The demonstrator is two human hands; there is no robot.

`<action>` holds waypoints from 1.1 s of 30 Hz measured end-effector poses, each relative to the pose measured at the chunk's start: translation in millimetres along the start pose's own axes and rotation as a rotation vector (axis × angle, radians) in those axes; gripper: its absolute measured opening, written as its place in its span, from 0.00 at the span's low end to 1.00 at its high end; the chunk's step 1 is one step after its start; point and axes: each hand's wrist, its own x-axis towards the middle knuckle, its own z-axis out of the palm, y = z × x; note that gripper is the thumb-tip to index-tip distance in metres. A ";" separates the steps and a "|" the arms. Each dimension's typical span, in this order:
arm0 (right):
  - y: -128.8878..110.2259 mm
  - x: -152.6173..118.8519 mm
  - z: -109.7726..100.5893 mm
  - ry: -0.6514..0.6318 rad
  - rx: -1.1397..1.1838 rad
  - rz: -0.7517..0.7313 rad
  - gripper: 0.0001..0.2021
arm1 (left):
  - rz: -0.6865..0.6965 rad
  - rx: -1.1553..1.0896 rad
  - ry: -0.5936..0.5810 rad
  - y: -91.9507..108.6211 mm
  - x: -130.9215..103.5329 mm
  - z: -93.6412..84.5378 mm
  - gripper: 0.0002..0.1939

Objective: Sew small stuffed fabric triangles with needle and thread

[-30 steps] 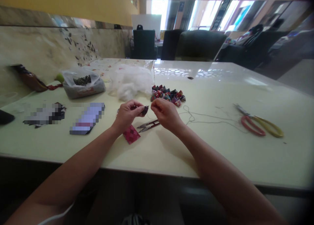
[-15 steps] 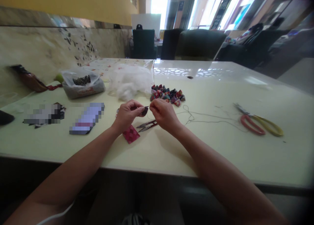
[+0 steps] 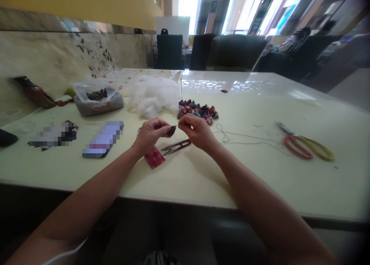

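Between the thumb and fingers of my left hand (image 3: 152,136) is a small dark piece of patterned fabric (image 3: 171,131). My right hand (image 3: 195,130) is pinched just to its right; a thin pale tip shows in the narrow gap, but what the fingers hold is too small to make out. Under my right hand lie the thread snips (image 3: 177,146), blades pointing left. A pink-and-red checked fabric square (image 3: 154,158) rests below my left hand. Dark thread (image 3: 245,136) trails over the table from beside my right hand toward the large scissors (image 3: 306,143).
Behind my hands sit several small stuffed fabric pieces (image 3: 199,110) and a plastic bag of white stuffing (image 3: 152,97). To the left are a bag of dried leaves (image 3: 98,103), a phone (image 3: 104,140) and dark fabric scraps (image 3: 54,134). Chairs (image 3: 237,51) stand beyond the table.
My right hand has shifted slightly right and turned, its fingers a little farther from the dark fabric. More of the snips' handle shows. My left hand stays in place.
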 end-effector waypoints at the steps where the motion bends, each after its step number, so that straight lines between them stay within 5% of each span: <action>1: 0.1 0.2 -0.5 -0.005 0.009 -0.001 0.08 | -0.002 0.001 -0.003 0.3 -0.2 0.0 0.13; 33: 10.4 2.0 -4.0 -0.098 0.289 0.085 0.05 | -0.094 -0.199 -0.189 1.7 0.1 -4.8 0.11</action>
